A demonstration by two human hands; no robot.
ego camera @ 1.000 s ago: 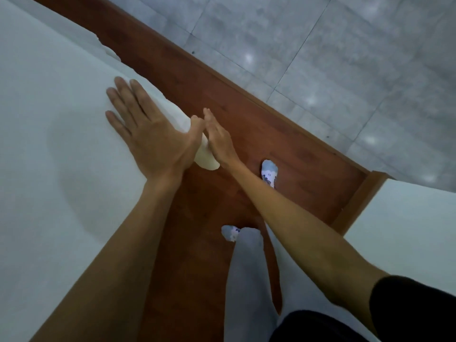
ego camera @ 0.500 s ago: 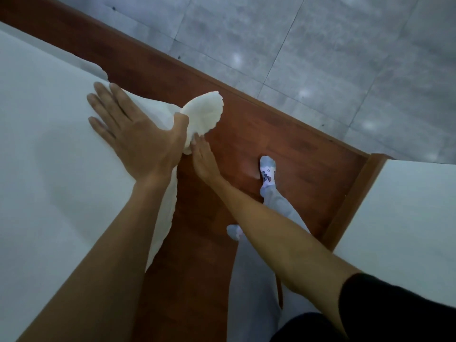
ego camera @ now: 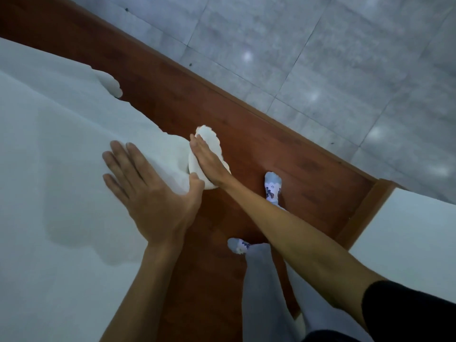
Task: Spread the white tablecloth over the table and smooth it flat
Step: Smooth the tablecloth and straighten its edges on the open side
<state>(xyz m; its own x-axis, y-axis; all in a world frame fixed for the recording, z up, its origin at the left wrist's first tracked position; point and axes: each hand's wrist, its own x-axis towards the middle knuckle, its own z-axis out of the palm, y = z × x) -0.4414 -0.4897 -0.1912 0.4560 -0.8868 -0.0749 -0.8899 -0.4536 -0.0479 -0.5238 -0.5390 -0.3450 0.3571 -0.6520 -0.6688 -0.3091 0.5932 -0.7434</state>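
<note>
Tablecloth, white and mostly flat, covered the tabletop on the left of the view, with its edge hanging over the side above the red-brown wooden floor. Our left hand lay palm down on the cloth near that edge, fingers stretched out and slightly spread, thumb pointing toward the overhang. Our right hand was flat as well, fingers held together, pressed against a loose, bunched corner of the cloth that stuck out past the edge just beside the left thumb. We could not tell whether the right thumb gripped the fabric underneath. A second small fold of cloth stuck out further along the edge. Below, our feet in patterned socks stood on the wooden floor, with grey tiles beyond.
</note>
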